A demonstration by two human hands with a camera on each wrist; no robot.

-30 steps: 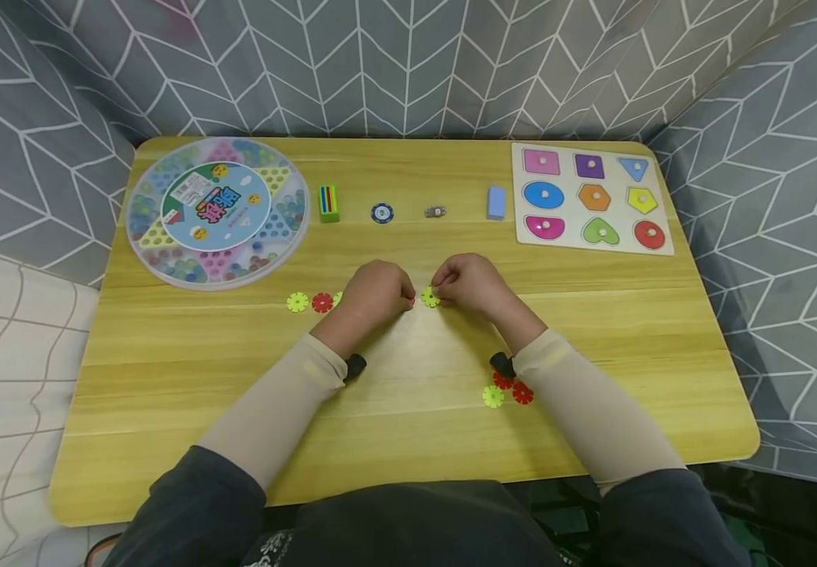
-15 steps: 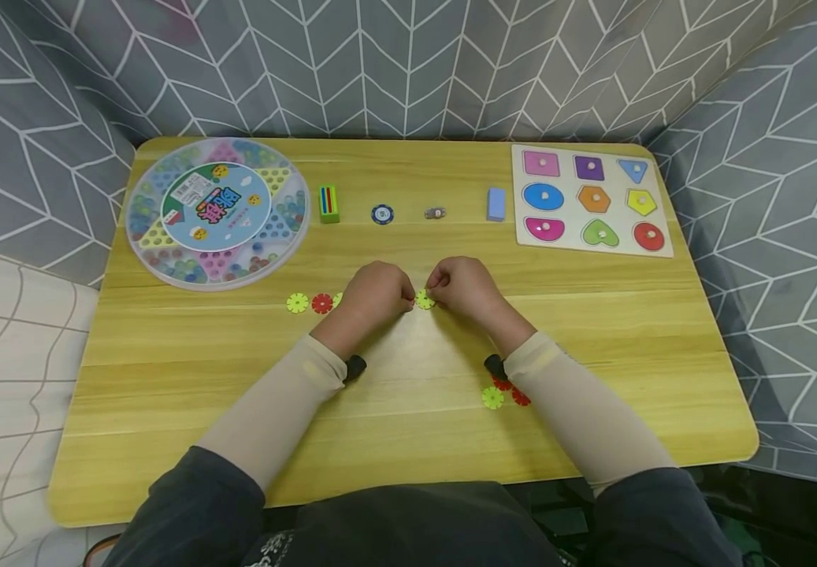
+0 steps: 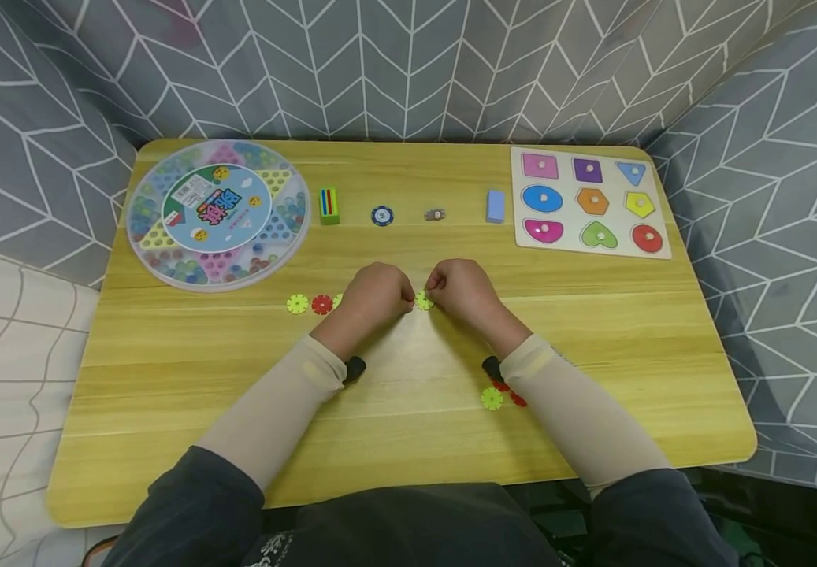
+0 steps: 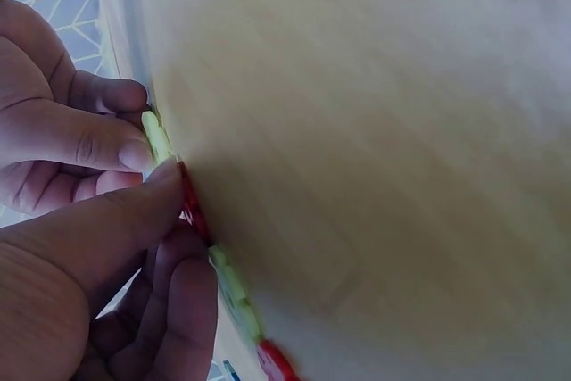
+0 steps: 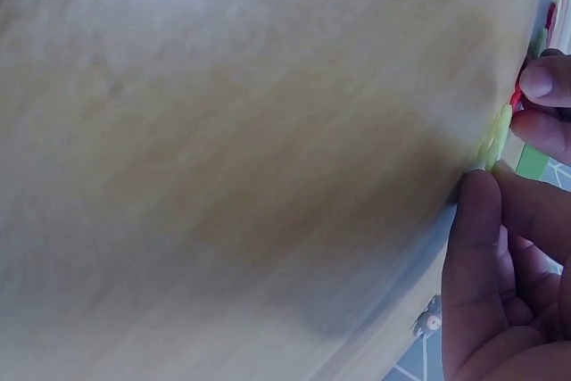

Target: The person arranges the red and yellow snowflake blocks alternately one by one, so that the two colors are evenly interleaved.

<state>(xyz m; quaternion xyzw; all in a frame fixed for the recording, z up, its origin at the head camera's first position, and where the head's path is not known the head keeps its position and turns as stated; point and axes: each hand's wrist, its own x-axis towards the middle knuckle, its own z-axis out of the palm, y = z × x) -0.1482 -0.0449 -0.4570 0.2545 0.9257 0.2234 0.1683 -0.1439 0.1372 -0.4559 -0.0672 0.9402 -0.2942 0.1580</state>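
My left hand (image 3: pixel 377 293) pinches a red snowflake disc (image 4: pixel 191 204), which its fingers mostly cover in the head view. My right hand (image 3: pixel 466 291) pinches a yellow-green snowflake disc (image 3: pixel 423 300) between thumb and forefinger. The two discs meet edge to edge, as the right wrist view shows with the yellow-green disc (image 5: pixel 496 138) right at the red one. From the left hand a chain of discs runs leftward, alternating in colour, with a red disc (image 3: pixel 321 305) and a yellow-green disc (image 3: pixel 298 304) at its far end; part of it lies hidden under the hand.
Loose discs, including a yellow-green one (image 3: pixel 492 398), lie by the right forearm, partly covered. Along the back stand a round marble board game (image 3: pixel 287 244), a striped block (image 3: pixel 329 206), a poker chip (image 3: pixel 382 216), a small grey item (image 3: pixel 434 214), a blue block (image 3: pixel 495 206) and a shape puzzle (image 3: pixel 568 239).
My right hand has moved slightly left, bringing its yellow-green disc up against the red one. The right forearm now covers more of the loose discs. My left hand has hardly moved.
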